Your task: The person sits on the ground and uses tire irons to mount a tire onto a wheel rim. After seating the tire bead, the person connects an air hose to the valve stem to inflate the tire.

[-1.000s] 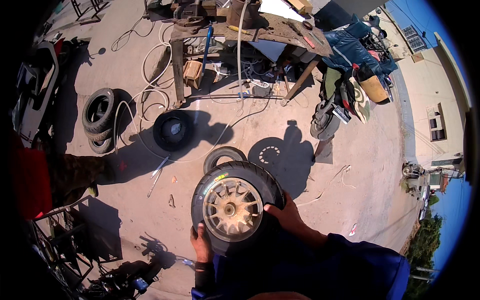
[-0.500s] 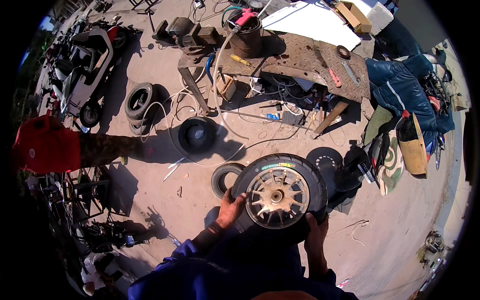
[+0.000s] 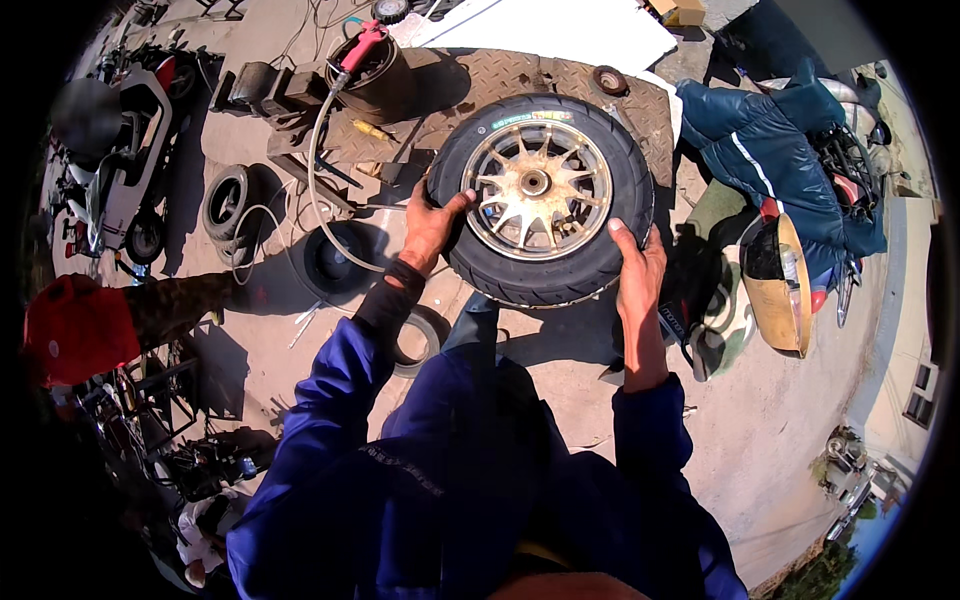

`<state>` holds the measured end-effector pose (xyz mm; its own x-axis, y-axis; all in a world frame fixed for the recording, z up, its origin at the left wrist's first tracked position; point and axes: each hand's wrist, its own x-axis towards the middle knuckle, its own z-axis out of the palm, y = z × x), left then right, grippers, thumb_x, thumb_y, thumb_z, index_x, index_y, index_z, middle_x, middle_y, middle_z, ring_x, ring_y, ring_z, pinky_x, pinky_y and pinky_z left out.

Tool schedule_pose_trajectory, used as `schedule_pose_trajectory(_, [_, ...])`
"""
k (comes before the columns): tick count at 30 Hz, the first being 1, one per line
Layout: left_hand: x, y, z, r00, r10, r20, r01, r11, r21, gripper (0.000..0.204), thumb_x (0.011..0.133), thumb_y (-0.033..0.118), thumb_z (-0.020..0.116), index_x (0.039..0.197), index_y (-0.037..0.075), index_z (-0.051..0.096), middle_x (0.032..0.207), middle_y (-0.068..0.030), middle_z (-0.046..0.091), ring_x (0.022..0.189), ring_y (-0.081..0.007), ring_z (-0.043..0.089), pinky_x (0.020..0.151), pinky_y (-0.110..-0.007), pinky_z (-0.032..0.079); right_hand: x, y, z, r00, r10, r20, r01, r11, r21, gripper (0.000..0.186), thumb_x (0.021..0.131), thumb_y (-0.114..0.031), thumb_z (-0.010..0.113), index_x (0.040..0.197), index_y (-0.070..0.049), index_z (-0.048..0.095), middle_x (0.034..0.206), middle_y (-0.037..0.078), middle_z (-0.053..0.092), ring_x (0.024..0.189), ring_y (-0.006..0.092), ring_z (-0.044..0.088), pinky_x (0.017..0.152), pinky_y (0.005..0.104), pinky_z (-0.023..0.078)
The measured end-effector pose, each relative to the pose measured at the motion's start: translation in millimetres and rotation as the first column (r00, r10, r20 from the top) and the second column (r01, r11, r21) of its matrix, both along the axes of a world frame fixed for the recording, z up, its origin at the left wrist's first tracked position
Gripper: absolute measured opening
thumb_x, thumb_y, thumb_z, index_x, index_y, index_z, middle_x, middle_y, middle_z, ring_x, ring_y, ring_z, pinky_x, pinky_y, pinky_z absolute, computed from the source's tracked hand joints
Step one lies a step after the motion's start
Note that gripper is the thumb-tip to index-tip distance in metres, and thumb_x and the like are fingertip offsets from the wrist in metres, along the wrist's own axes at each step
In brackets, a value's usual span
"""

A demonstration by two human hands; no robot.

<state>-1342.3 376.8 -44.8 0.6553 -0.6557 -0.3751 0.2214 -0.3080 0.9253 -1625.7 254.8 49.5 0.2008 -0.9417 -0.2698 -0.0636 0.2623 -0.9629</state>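
I hold a small black tyre on a gold spoked rim, the wheel, up in front of me with its face toward the camera. My left hand grips the tyre's left side. My right hand grips its lower right edge. Both forearms are in blue sleeves. The wheel hangs above the concrete ground, in front of a metal workbench.
Loose tyres and a dark tyre lie on the ground at left, with a hose looping past. A drum with a red tool stands behind. A scooter is far left, a blue jacket and helmet at right.
The wheel has been lifted from near the ground up to chest height. Both hands have shifted to its two sides, and my view has turned toward the workbench.
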Motion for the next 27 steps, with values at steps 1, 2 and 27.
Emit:
schedule_pose_trajectory(1, [22.5,-19.5,8.9,0.999,-0.016,0.035,0.015,0.999,0.032,0.099,0.078,0.034,0.092,0.148,-0.013,0.041,0.140,-0.0288,0.060,0.127,-0.0325,0.061,0.110,-0.037,0.047,12.7,-24.2,-9.5,0.998,0.049,-0.036,-0.048,0.999,0.021,0.060,0.091,-0.023,0.080,0.135,0.010,0.057,0.128,0.020,0.069,0.110,0.0260,0.066,0.100,0.0346,0.049])
schedule_pose_trajectory(2, [43.8,-31.7,-7.1,0.996,-0.022,0.091,0.024,1.000,-0.019,0.100,0.078,0.035,0.091,0.149,-0.013,0.040,0.141,-0.0292,0.059,0.128,-0.0336,0.060,0.111,-0.038,0.046,35.2,-39.7,-9.7,0.992,0.059,-0.111,-0.061,0.998,-0.015,0.063,0.091,-0.028,0.080,0.134,0.012,0.056,0.127,0.021,0.069,0.110,0.0262,0.066,0.100,0.0345,0.049])
schedule_pose_trajectory(27, [26.2,-121.0,-38.0,0.654,-0.293,0.697,-0.197,0.824,0.532,0.079,0.097,0.035,0.067,0.161,0.007,0.030,0.160,-0.0312,0.032,0.145,-0.0503,0.038,0.119,-0.055,0.035,157.2,-187.2,-121.1,0.196,0.233,-0.953,-0.981,0.061,-0.186,0.026,0.095,-0.029,0.070,0.095,-0.003,0.062,0.089,0.016,0.068,0.081,0.0356,0.071,0.072,0.0472,0.057])
